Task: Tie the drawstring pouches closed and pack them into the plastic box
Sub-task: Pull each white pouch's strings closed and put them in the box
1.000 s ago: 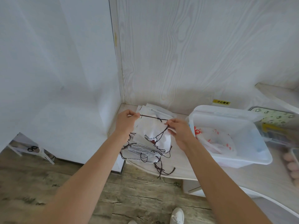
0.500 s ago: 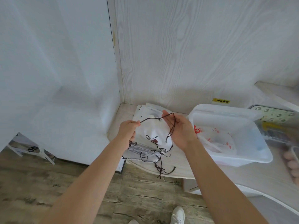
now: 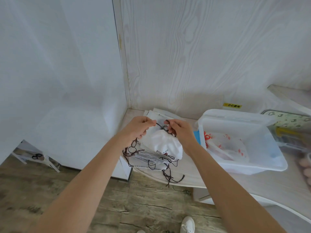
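Pouch (image 3: 164, 145) lettering reads partly "PO…AR"; both hands pinch its drawstring (image 3: 162, 127).

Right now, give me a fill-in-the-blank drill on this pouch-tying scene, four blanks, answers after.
1. Both hands, left hand and right hand, pinch a dark ____ above the white pouch.
2. The held pouch hangs over a ____ of other pouches.
3. The plastic box sits to the ____ of the hands.
4. The yellow sticker is stuck on the ____.

Answers: drawstring; stack; right; wall
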